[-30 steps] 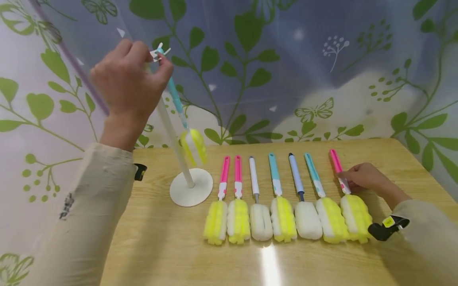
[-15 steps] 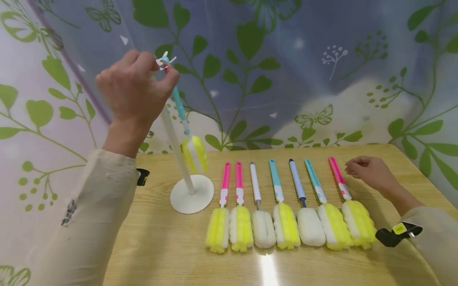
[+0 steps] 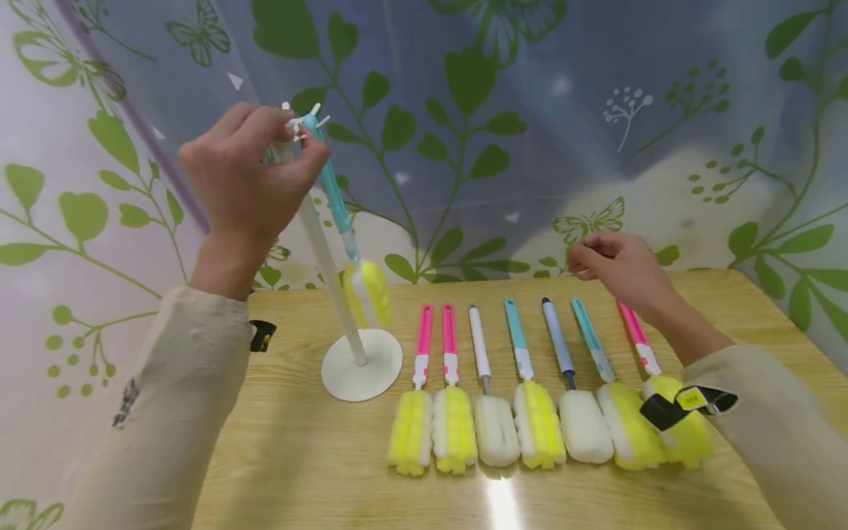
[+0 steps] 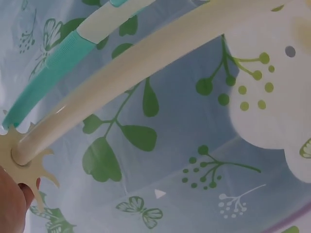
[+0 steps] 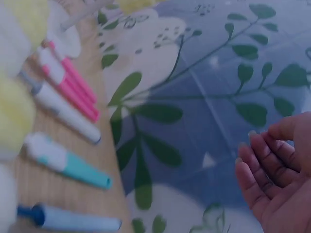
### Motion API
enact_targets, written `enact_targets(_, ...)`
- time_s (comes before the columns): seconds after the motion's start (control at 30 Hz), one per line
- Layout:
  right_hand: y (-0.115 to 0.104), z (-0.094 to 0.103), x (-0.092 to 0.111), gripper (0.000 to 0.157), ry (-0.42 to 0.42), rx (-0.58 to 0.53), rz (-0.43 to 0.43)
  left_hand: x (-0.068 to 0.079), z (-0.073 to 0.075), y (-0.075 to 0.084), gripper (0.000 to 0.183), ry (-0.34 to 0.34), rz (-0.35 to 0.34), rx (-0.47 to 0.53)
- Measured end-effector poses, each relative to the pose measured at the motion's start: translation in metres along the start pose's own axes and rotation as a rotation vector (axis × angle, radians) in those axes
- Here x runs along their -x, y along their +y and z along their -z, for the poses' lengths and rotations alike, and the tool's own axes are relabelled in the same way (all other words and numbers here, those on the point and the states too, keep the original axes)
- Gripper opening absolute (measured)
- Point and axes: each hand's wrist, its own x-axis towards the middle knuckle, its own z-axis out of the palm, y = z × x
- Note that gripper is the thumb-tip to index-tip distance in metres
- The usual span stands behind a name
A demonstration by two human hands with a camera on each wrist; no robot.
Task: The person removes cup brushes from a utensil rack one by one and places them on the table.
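At the upper left of the head view, my left hand (image 3: 241, 173) pinches the top of a white stand, by its hook ring (image 4: 29, 177). The stand's pole (image 3: 324, 265) leans slightly above its round base (image 3: 380, 383). A sponge brush (image 3: 336, 202) with a turquoise handle and a yellow-white head hangs from one hook. My right hand (image 3: 626, 265) is in the air above the table's back edge, fingers loosely bent, holding nothing. Below it lies a pink-handled sponge brush (image 3: 632, 324), its head partly hidden by the wrist strap.
Several more sponge brushes lie in a row on the wooden table (image 3: 291, 456), handles pointing back. Among them are a pink-handled brush (image 3: 425, 331), a white one (image 3: 500, 434) and a blue-handled one (image 3: 558, 338). A leaf-patterned cloth (image 3: 464, 169) hangs behind the table.
My right hand has let go of the rightmost pink-handled brush, drawn away from it, then risen and moved left. The left hand stays at the stand's top.
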Motion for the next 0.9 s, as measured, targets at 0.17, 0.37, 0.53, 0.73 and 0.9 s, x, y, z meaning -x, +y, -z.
enact_targets(0.17, -0.041, -0.025, -0.017, 0.039, -0.029, -0.111, 0.081, 0.000, 0.001, -0.005, 0.016, 0.037, 0.021, 0.084)
enact_targets(0.37, -0.083, -0.069, -0.030, 0.034, -0.115, -0.187, 0.221, 0.000, 0.001, -0.008, 0.018, 0.063, 0.036, 0.161)
enact_targets(0.53, -0.111, -0.116, -0.033, 0.032, -0.093, -0.198, 0.358, 0.001, 0.002, -0.011, 0.020, 0.061, 0.048, 0.189)
enact_targets(0.73, -0.133, -0.158, -0.035, 0.039, 0.026, -0.250, 0.507, 0.001, 0.002, -0.009, 0.021, 0.034, 0.069, 0.182)
enact_targets(0.9, -0.148, -0.180, -0.036, 0.043, 0.041, -0.274, 0.516, 0.000, 0.003, -0.008, 0.021, 0.025, 0.082, 0.159)
